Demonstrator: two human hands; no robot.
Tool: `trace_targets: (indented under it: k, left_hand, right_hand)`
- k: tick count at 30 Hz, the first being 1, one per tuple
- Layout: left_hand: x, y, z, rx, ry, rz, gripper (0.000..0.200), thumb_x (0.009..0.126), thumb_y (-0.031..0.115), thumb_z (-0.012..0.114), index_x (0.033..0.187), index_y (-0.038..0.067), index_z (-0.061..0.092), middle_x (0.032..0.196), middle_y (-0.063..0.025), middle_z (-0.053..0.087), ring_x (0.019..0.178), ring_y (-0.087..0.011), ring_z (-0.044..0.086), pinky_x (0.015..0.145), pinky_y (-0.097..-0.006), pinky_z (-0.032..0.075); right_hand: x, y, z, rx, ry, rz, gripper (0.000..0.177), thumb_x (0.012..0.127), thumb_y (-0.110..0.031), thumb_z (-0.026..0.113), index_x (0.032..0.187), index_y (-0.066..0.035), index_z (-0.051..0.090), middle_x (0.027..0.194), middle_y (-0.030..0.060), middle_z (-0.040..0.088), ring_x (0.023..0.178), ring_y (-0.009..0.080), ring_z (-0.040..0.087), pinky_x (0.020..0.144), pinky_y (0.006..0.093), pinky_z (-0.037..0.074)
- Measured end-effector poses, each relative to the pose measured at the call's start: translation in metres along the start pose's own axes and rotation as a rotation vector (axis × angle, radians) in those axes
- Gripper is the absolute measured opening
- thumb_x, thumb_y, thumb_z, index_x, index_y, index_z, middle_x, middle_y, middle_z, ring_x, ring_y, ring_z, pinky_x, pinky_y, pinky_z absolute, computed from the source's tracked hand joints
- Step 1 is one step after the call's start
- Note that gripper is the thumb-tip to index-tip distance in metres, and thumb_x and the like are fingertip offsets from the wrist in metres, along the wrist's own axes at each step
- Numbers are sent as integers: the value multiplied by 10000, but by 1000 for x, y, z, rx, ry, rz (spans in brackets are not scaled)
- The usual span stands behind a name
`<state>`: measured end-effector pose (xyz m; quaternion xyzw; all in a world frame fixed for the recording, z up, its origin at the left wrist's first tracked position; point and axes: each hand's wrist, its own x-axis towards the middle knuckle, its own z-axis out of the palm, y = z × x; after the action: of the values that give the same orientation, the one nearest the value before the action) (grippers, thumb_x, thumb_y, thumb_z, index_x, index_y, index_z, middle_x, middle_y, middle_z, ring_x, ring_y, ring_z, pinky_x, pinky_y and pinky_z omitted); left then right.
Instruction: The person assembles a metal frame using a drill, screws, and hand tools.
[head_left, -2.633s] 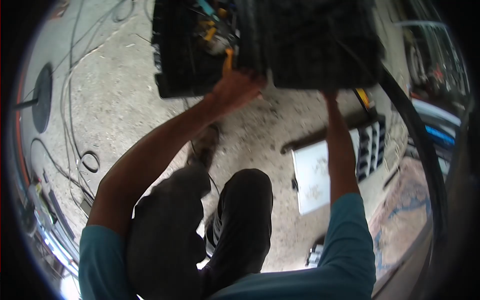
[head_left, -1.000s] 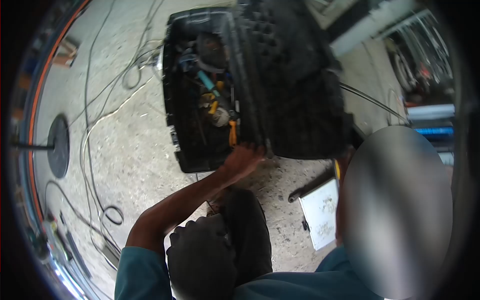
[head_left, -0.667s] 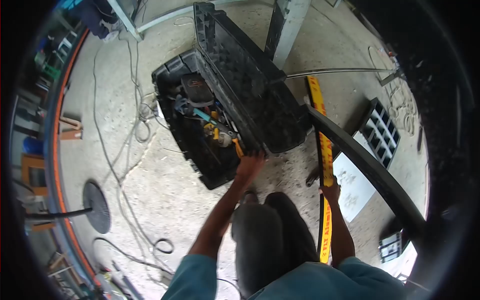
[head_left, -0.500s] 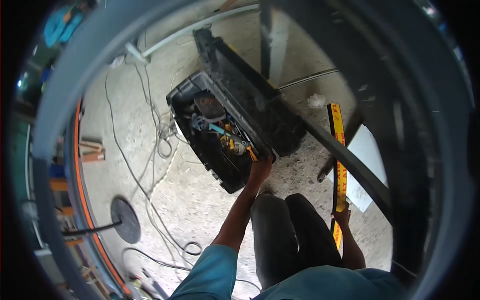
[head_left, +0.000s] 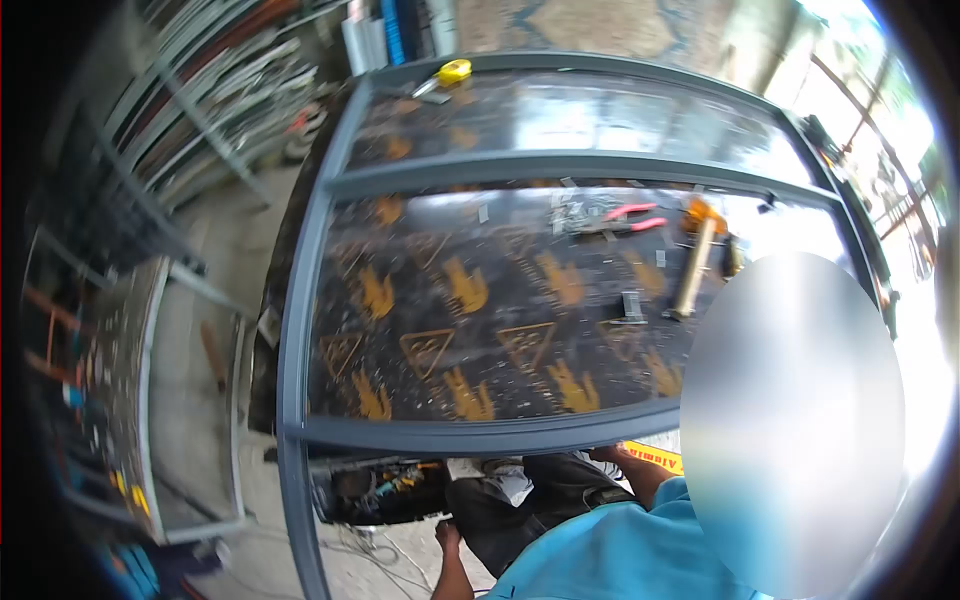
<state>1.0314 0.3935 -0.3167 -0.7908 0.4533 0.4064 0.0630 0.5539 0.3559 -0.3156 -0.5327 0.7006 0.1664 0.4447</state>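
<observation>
My left hand [head_left: 447,533] is low beside my left knee, just right of the open black toolbox [head_left: 335,508]. Its fingers look curled, and whatever they hold, if anything, is hidden. The toolbox holds several mixed tools and sits under the near edge of a grey metal frame [head_left: 520,437]. My right hand [head_left: 610,454] is at that frame's near edge, partly covered by it, and seems closed at the end of a yellow bar [head_left: 652,458] with red lettering.
The frame lies over a dark printed board [head_left: 470,330]. On the board are red-handled pliers [head_left: 635,218], a hammer [head_left: 694,270], small metal pieces [head_left: 630,308] and a yellow tape measure [head_left: 454,71]. Racked metal lengths [head_left: 220,95] stand left. A blurred oval hides the right side.
The view has swung up from the floor to the framed board. My left hand has left the toolbox's edge and is now beside my knee. My right hand stays by the yellow bar.
</observation>
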Motion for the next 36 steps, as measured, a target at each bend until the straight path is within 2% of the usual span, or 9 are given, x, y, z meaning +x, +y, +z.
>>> trace_targets:
  k: [1, 5, 9, 12, 17, 25, 27, 31, 36]
  left_hand:
    - [-36, 26, -26, -271, -59, -203, 307, 883, 263, 490, 978, 43, 680, 935, -146, 685, 853, -288, 672, 633, -391, 568]
    - [-72, 43, -56, -348, -281, -118, 298, 892, 230, 567, 1104, 23, 596, 950, -105, 645, 777, -200, 646, 559, -355, 565]
    - [-174, 156, -111, -162, -286, 107, 317, 874, 251, 611, 1102, 31, 593, 954, -85, 638, 757, -189, 635, 558, -324, 527]
    - [-181, 165, -95, -112, -336, 274, 369, 853, 278, 642, 1121, 31, 590, 963, -91, 642, 741, -175, 627, 557, -312, 518]
    - [-191, 189, -83, -52, -400, 306, 444, 826, 295, 670, 1173, 33, 583, 951, -111, 665, 749, -157, 629, 588, -302, 508]
    - [-238, 261, -83, 41, 57, 812, 465, 825, 358, 682, 1132, 19, 597, 1002, -180, 657, 916, -339, 633, 812, -407, 489]
    - [-252, 281, -86, -85, 372, 782, 458, 855, 393, 653, 1084, -1, 598, 958, -150, 663, 868, -296, 644, 767, -367, 501]
    - [-223, 294, -124, -1025, 655, 415, 416, 913, 413, 578, 990, 5, 610, 892, -102, 650, 747, -164, 625, 692, -244, 491]
    - [-194, 325, -194, -1554, 791, 157, 453, 942, 449, 500, 1066, 27, 608, 923, -97, 655, 821, -192, 637, 732, -291, 520]
  right_hand:
    - [-30, -5, -8, 24, 61, 43, 668, 701, -288, 672, 1313, -176, 429, 1261, 205, 497, 1191, 387, 460, 937, 546, 404]
    - [-123, 12, -27, 108, 214, 142, 602, 752, -410, 652, 1306, -289, 453, 1258, 225, 445, 1209, 431, 378, 891, 685, 319]
    - [-202, 40, -67, 180, 124, 60, 667, 720, -345, 670, 1333, -309, 412, 1204, 217, 472, 1168, 400, 421, 920, 593, 374]
    - [-214, 91, -59, 223, 112, -87, 734, 688, -264, 659, 1371, -293, 392, 1279, 185, 470, 1226, 377, 417, 905, 607, 408]
    - [-309, 122, -97, 201, 49, 89, 728, 680, -221, 636, 1368, -282, 407, 1266, 188, 485, 1207, 377, 441, 887, 597, 432]
    - [-377, 205, -99, -12, 240, 159, 611, 706, -297, 694, 1283, -282, 493, 1164, 150, 500, 1150, 346, 466, 870, 583, 392]
    - [-409, 211, -107, -69, 309, 123, 626, 686, -271, 709, 1276, -280, 500, 1116, 148, 509, 1128, 339, 472, 863, 575, 386]
    - [-464, 206, -161, -41, 426, 0, 668, 636, -117, 686, 1273, -226, 516, 1030, 156, 497, 1033, 348, 482, 901, 462, 377]
    - [-507, 193, -235, -33, 590, -66, 770, 539, 5, 681, 1275, -147, 516, 993, 148, 484, 976, 328, 478, 899, 405, 371]
